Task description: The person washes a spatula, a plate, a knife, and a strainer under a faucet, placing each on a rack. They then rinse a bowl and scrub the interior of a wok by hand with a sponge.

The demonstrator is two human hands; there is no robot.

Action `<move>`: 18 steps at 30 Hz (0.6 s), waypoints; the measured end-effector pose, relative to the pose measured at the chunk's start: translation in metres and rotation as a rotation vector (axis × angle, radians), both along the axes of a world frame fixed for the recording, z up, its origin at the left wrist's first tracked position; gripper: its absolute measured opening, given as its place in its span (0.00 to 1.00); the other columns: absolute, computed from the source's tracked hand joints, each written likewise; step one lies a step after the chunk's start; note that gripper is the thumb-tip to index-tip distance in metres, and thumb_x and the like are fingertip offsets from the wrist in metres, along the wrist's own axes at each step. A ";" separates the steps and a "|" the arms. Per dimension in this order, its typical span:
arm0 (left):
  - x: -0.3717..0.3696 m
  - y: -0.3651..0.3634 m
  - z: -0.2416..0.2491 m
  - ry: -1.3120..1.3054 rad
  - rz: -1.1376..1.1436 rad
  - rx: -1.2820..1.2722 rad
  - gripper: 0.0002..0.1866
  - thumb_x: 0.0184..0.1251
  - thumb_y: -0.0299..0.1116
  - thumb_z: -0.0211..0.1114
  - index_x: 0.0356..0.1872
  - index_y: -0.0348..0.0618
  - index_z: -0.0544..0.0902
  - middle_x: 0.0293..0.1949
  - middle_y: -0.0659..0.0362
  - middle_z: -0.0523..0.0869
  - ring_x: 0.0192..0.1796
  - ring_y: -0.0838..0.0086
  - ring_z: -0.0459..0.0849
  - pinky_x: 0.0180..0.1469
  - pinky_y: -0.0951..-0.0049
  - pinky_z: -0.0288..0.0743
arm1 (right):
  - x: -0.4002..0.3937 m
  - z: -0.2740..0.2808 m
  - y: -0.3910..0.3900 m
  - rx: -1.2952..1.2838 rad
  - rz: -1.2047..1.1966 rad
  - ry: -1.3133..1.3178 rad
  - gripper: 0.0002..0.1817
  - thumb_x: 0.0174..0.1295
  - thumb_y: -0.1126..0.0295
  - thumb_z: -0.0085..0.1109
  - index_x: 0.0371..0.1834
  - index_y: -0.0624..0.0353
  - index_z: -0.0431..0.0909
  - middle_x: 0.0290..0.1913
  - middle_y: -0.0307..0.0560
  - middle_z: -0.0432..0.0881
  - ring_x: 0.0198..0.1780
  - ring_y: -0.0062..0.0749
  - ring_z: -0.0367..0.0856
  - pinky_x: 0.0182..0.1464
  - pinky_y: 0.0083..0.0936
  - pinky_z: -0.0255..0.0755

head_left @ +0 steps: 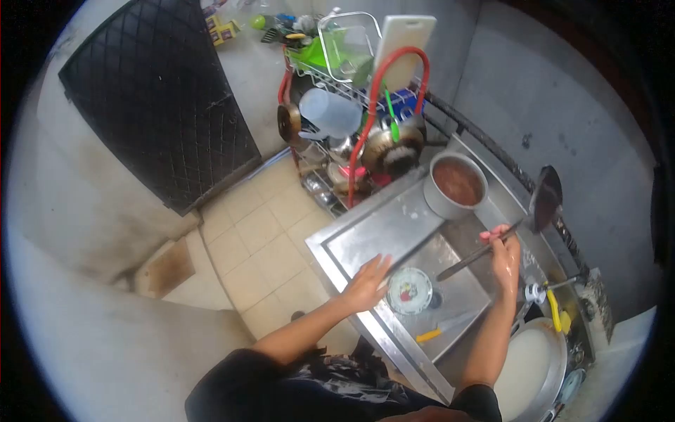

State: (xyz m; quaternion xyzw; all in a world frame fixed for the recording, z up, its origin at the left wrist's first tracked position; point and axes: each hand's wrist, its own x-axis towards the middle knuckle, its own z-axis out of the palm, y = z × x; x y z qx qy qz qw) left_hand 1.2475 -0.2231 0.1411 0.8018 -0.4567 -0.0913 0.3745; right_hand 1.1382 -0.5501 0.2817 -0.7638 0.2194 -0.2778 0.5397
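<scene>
My right hand (504, 253) grips the handle of a long dark ladle (545, 200), its broad head raised toward the wall and its handle end pointing down over the sink. With fingers apart, my left hand (368, 283) is at the sink's near edge and holds nothing. Just beside its fingertips is a pale round plate (409, 290) with a reddish pattern, in the steel sink (460, 281). A knife (430, 335) with a yellow handle lies in the basin below the plate.
On the drainboard's far end stands a pot (457, 184) of reddish-brown liquid. A large basin (524, 369) of whitish liquid sits right of the sink, near a tap (536, 293) and a yellow-handled tool (553, 309). Beyond, a dish rack (351, 88) holds pans and a white board (406, 49).
</scene>
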 end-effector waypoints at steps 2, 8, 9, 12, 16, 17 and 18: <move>0.032 0.054 -0.007 0.053 0.055 -0.023 0.44 0.68 0.33 0.67 0.81 0.38 0.54 0.74 0.30 0.63 0.75 0.36 0.65 0.77 0.48 0.61 | 0.020 0.031 0.011 -0.099 0.024 0.007 0.06 0.70 0.74 0.53 0.47 0.58 0.74 0.44 0.45 0.87 0.42 0.23 0.81 0.43 0.20 0.70; 0.126 0.234 -0.008 0.104 0.305 0.015 0.40 0.68 0.30 0.67 0.78 0.32 0.60 0.67 0.34 0.75 0.69 0.41 0.74 0.72 0.50 0.68 | 0.132 0.145 0.072 -0.302 0.114 -0.147 0.03 0.69 0.75 0.53 0.42 0.58 0.75 0.45 0.45 0.87 0.42 0.22 0.79 0.44 0.20 0.71; 0.144 0.257 -0.009 0.090 0.378 0.026 0.36 0.68 0.29 0.67 0.75 0.32 0.63 0.65 0.35 0.77 0.66 0.42 0.77 0.69 0.51 0.71 | 0.154 0.163 0.078 -0.282 0.121 -0.163 0.02 0.70 0.75 0.54 0.41 0.59 0.75 0.47 0.44 0.87 0.47 0.25 0.83 0.49 0.21 0.74; 0.197 0.283 0.004 0.097 0.452 -0.048 0.31 0.68 0.27 0.66 0.71 0.32 0.69 0.60 0.37 0.82 0.60 0.46 0.83 0.63 0.54 0.77 | 0.225 0.213 0.115 -0.273 0.236 -0.349 0.01 0.72 0.72 0.55 0.42 0.56 0.75 0.49 0.46 0.87 0.54 0.30 0.85 0.55 0.28 0.77; 0.304 0.250 0.043 0.051 0.355 -0.313 0.22 0.68 0.26 0.66 0.61 0.34 0.75 0.53 0.41 0.86 0.49 0.52 0.89 0.54 0.59 0.82 | 0.318 0.268 0.148 -0.308 0.294 -0.395 0.01 0.73 0.72 0.54 0.42 0.54 0.75 0.53 0.47 0.88 0.57 0.31 0.84 0.58 0.31 0.78; 0.331 0.232 0.063 0.070 0.359 -0.348 0.20 0.68 0.26 0.66 0.60 0.35 0.76 0.53 0.42 0.87 0.48 0.53 0.90 0.53 0.60 0.82 | 0.339 0.276 0.153 -0.322 0.313 -0.415 0.03 0.74 0.72 0.53 0.42 0.54 0.77 0.54 0.46 0.88 0.55 0.28 0.84 0.54 0.27 0.78; 0.356 0.211 0.083 0.087 0.364 -0.383 0.19 0.69 0.27 0.66 0.59 0.35 0.76 0.52 0.43 0.87 0.47 0.55 0.91 0.52 0.61 0.83 | 0.360 0.281 0.155 -0.330 0.301 -0.419 0.03 0.74 0.72 0.53 0.42 0.54 0.77 0.54 0.46 0.88 0.55 0.28 0.84 0.54 0.27 0.78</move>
